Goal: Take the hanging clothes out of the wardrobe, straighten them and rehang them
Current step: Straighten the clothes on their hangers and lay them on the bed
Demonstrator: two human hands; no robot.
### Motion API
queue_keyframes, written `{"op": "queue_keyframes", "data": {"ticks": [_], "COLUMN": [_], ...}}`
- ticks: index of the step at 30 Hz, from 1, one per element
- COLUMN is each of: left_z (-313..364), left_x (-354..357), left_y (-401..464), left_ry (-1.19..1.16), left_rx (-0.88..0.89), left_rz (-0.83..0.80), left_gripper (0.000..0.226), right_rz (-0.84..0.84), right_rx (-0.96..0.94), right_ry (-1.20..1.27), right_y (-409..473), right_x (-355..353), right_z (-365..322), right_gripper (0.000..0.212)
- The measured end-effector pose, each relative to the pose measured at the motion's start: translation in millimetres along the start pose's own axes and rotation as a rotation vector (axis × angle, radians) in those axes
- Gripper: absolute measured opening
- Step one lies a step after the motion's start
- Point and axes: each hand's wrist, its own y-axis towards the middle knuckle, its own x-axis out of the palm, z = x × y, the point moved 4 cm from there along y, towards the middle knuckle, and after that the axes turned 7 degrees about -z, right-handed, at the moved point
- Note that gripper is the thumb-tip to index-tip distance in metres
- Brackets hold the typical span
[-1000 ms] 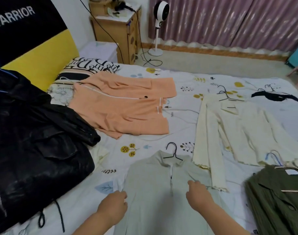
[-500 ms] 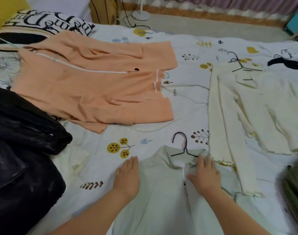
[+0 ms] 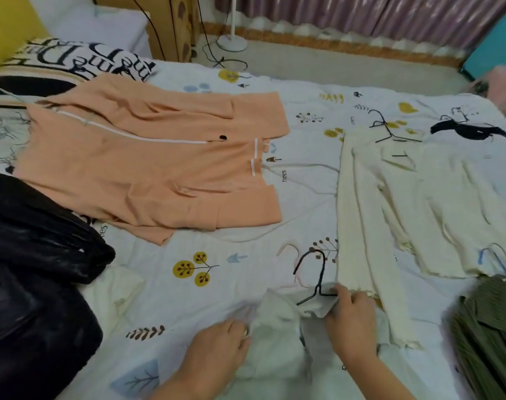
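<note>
On the bed: several garments are laid flat on a printed sheet.
Pale top: spread at the near edge, a black hanger lodged in its collar.
Right hand: fingers are curled round the collar beside the hanger.
Left hand: the top's shoulder edge is pinched.
Neighbours: cream cardigan just right, peach jacket beyond, black jacket left.

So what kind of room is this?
Most likely a bedroom: clothes lie spread on a bed with a printed sheet, a lettered pillow at its head, and curtains hang beyond.
</note>
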Motion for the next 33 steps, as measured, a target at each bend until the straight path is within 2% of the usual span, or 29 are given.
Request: {"op": "queue_keyframes", "data": {"ticks": [4, 8, 11, 16, 18, 21, 24, 27, 30, 33], "left_z": [24, 48, 74, 106, 115, 129, 147, 160, 154, 146], "left_x": [-42, -82, -125, -174, -203, -253, -313, -370, -415, -455], "left_y": [-32, -57, -78, -112, -127, -150, -169, -181, -180, -172], "left_ry": [0.076, 0.025, -0.023, -0.092, -0.135, -0.172, -0.282, -0.211, -0.15, -0.104], "left_rx": [-0.004, -0.023, -0.067, 0.004, 0.012, 0.056, 0.051, 0.043, -0.021, -0.126], "left_rz": [0.113, 0.01, 0.126, -0.074, -0.07, 0.055, 0.233, 0.34, 0.433, 0.511], "left_gripper": [0.033, 0.033, 0.023, 0.04, 0.045, 0.048, 0.04, 0.035, 0.031, 0.046], "right_rz": [0.063, 0.055, 0.087, 0.153, 0.208, 0.296, 0.43, 0.527, 0.437, 0.181], "right_rx": [-0.008, -0.08, -0.11, -0.231, -0.292, -0.373, -0.473, -0.517, -0.546, -0.62], "right_ry": [0.036, 0.15, 0.157, 0.385, 0.421, 0.515, 0.567, 0.542, 0.637, 0.642], "right_y": [-34, -66, -92, -137, -153, -172, -182, -189, -200, -210], "right_x": [-46, -113, -164, -228, -256, -303, -349, -378, -367, -319], "right_z": [10, 9, 2, -10, -17, -32, -55, -82, -108, -142], "right_gripper": [0.032, 0.027, 0.026, 0.043, 0.043, 0.039, 0.037, 0.051, 0.064, 0.078]}}
